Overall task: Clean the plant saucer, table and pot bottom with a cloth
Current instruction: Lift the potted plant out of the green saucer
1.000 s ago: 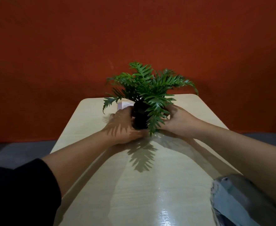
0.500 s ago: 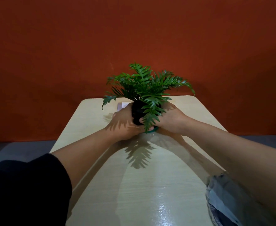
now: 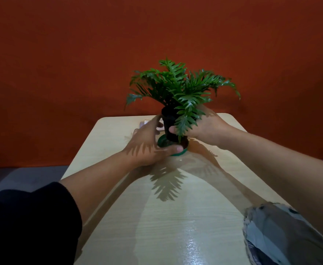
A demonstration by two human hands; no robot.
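Pot (image 3: 171,127) above saucer (image 3: 163,143) mid-table (image 3: 176,217), cloth (image 3: 282,236) at near right edge

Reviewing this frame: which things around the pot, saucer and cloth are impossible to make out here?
All in the head view:
- Pot bottom: faces down, hidden by its own wall and the fronds.
- Saucer: near rim covered by the left hand; whether the pot touches it is unclear.
- Pale object behind the left hand: mostly hidden, unidentifiable.
- Bluish fabric: cut off by the frame's lower right corner.

the right hand (image 3: 208,129) has lifted the black pot (image 3: 171,127) clear, exposing the green saucer (image 3: 173,147) now pinned by the left hand (image 3: 149,146).
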